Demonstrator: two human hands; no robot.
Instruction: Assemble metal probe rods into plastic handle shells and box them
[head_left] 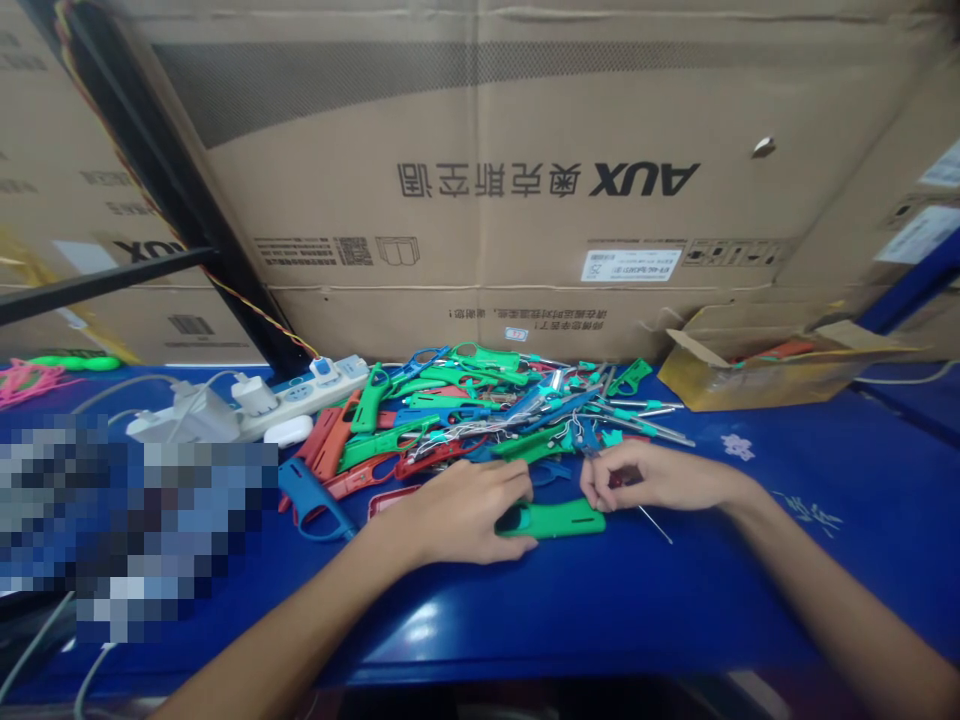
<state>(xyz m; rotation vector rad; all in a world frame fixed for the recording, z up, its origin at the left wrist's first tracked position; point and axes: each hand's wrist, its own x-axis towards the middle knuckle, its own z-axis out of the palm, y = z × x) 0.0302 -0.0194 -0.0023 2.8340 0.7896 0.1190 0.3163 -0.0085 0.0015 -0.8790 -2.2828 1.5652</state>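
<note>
While the right hand (621, 478) curls, the left hand (480, 510) arches

glossy green plastic casing (566, 519), shiny blue tabletop (592, 610), matt brown cardboard (360, 120)

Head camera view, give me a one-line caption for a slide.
Left hand on a green lighter casing, right hand beside it, before a heap of colourful casings.
</note>
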